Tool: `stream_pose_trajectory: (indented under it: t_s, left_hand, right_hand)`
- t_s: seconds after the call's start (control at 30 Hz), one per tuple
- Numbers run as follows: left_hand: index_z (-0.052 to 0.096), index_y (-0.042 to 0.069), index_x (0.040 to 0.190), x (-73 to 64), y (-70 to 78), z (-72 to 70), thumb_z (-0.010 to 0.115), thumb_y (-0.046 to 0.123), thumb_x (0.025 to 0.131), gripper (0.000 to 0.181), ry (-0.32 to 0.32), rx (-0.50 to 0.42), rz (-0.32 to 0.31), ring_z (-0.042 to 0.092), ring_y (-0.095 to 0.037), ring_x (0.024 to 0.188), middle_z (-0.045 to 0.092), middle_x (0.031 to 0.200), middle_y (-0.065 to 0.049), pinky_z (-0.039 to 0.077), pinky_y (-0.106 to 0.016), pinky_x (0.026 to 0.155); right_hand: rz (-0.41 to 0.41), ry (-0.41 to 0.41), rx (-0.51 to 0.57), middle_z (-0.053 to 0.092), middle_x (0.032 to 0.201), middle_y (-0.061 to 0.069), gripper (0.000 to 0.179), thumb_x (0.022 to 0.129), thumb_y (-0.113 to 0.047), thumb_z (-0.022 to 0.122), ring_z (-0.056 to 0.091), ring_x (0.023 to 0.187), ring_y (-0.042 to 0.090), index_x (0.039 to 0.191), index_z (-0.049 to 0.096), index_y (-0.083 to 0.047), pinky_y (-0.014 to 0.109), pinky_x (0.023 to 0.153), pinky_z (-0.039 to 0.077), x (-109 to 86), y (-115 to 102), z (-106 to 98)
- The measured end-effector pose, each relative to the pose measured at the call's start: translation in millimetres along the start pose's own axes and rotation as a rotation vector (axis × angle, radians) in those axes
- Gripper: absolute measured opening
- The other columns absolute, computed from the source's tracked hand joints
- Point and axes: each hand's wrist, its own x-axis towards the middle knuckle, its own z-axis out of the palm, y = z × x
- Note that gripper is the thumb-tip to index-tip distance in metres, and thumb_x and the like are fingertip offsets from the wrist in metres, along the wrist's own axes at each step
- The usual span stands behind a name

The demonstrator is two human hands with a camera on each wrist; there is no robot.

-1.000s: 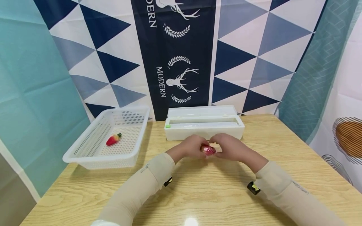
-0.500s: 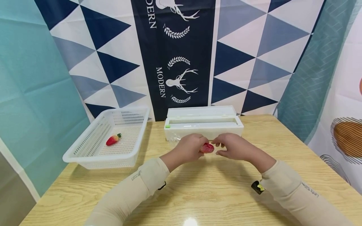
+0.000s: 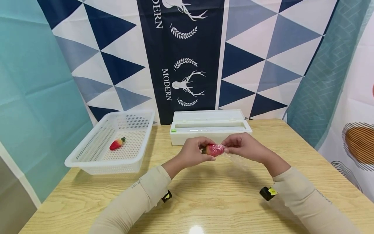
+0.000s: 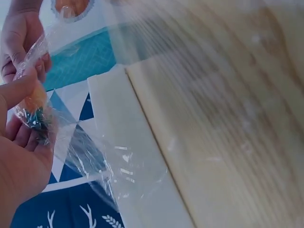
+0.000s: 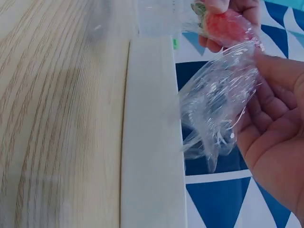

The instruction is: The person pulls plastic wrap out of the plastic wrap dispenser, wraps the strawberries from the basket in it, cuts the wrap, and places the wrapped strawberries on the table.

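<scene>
A red strawberry [image 3: 214, 149] wrapped in clear plastic film is held above the table in front of the white box. My left hand [image 3: 193, 150] grips its leafy end between thumb and fingers. At the other end, my right hand [image 3: 244, 148] pinches the gathered film. A loose, crumpled tail of plastic film [image 5: 216, 107] hangs from the right fingers in the right wrist view. More film trails from the leafy end in the left wrist view, where the strawberry's green leaves [image 4: 38, 118] show through the wrap.
A long white box [image 3: 210, 136] with its lid raised stands at the back of the wooden table [image 3: 216, 201]; a roll lies inside. To the left is a white perforated basket [image 3: 139, 156] with one strawberry [image 3: 117, 144] in it. A patterned curtain [image 3: 187, 48] hangs behind.
The right hand came away from the strawberry, then returned and now pinches the film at its end. The left hand turned, bringing the strawberry's leaves and more of its red side into view.
</scene>
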Motion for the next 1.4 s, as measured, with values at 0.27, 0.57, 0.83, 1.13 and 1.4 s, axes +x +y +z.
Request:
stream_pose_trajectory:
  t_s: [0.27,0.57,0.83,1.13,1.4]
  left_hand:
    - [0.069,0.008,0.109,-1.6,4.5,-3.4,0.088,0.014,0.071,0.043,0.108,0.215,-0.041,0.061,-0.01,0.089,0.068,0.104,-0.001,0.05,-0.019,0.079]
    - [0.068,0.007,0.11,-0.2,16.2,-0.2,0.088,0.019,0.072,0.045,0.244,0.302,0.082,0.059,-0.01,0.084,0.068,0.102,-0.003,0.05,-0.016,0.074]
    - [0.068,0.003,0.111,-0.2,20.6,4.3,0.088,0.01,0.07,0.046,0.346,0.032,0.151,0.065,-0.01,0.089,0.07,0.104,-0.007,0.052,-0.016,0.077]
    - [0.068,0.003,0.117,0.7,25.4,1.7,0.086,0.007,0.072,0.049,0.383,-0.034,0.28,0.064,-0.012,0.099,0.069,0.113,-0.009,0.052,-0.02,0.084]
    - [0.067,0.001,0.121,2.5,24.9,-4.7,0.086,0.011,0.073,0.053,0.311,0.08,0.352,0.059,-0.017,0.119,0.066,0.123,-0.01,0.041,-0.029,0.103]
  right_hand:
    - [-0.132,0.324,-0.265,0.062,0.098,0.003,0.022,0.087,-0.009,0.073,0.05,0.077,0.016,0.109,0.071,-0.008,0.026,0.064,0.043,-6.0,-10,2]
    - [-0.053,0.338,-0.315,0.065,0.096,0.009,0.027,0.084,-0.002,0.074,0.062,0.078,0.017,0.111,0.069,-0.002,0.027,0.068,0.054,-1.9,-26,12]
    - [0.023,0.337,0.139,0.066,0.104,0.016,0.022,0.091,-0.006,0.068,0.069,0.087,0.026,0.111,0.065,0.001,0.025,0.077,0.055,-2.1,-23,12]
    - [-0.027,0.245,0.468,0.065,0.113,0.006,0.026,0.097,-0.01,0.06,0.067,0.102,0.017,0.121,0.059,0.001,0.033,0.088,0.052,-5.6,-22,11]
    - [-0.164,0.09,0.927,0.061,0.122,0.005,0.025,0.103,-0.001,0.04,0.062,0.112,0.015,0.118,0.06,-0.006,0.029,0.095,0.047,-4.1,-16,20]
